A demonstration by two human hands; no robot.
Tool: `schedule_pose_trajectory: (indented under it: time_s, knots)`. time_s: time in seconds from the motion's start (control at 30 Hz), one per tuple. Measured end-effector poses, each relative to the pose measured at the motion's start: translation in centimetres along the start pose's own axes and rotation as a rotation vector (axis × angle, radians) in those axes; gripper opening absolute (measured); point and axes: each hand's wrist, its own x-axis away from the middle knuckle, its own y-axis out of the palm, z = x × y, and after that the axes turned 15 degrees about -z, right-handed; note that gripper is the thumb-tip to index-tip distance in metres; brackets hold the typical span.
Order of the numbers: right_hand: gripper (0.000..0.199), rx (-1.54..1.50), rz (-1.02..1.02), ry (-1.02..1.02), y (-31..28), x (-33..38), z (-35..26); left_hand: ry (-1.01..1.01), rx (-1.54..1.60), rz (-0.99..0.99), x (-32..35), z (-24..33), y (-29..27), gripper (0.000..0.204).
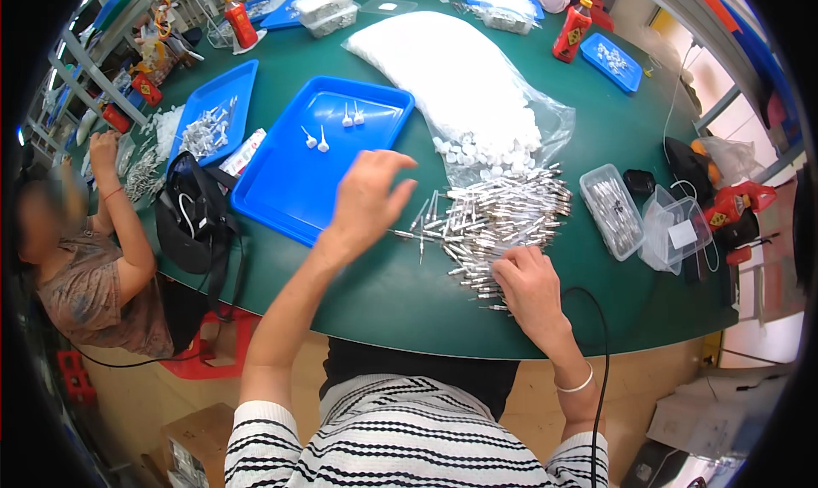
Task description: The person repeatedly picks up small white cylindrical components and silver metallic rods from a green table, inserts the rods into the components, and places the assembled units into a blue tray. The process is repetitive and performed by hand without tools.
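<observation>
My left hand (371,196) hovers over the near right edge of a blue tray (290,177), thumb and fingers apart, nothing in it. Several small white caps with thin metal stems (323,145) lie in the tray's far part. At the near edge of a heap of slim metal-and-clear rods (511,215), my right hand (528,285) has its fingers bent together. What they pinch, if anything, is hidden beneath them. Just beyond the heap, a large clear bag (452,70) spills white round caps (494,143) toward the rods.
A clear box of rods (612,211) and nested clear containers (675,232) stand on the right. A black bag (192,215) and another blue tray (217,117) are left. Red bottles (572,29) stand farther back. A co-worker (102,258) sits at left. A black cable (605,343) runs beside my right arm.
</observation>
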Motion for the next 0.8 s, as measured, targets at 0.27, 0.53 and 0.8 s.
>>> schedule_pose_trajectory:
  time_s: [0.27,0.53,0.8]
  knots:
    - [0.012,-0.133,0.075,-0.008,-0.9,-1.5,-0.1,0.06,0.225,-0.031,-1.4,2.8,4.8,0.019]
    - [0.006,-0.907,0.289,0.182,-3.4,-4.2,3.7,-0.024,0.252,-0.101,-3.8,1.2,4.9,0.015]
    - [0.012,-1.648,0.509,0.226,-2.2,-5.0,7.8,0.093,0.091,-0.129,-8.0,1.6,8.9,0.007]
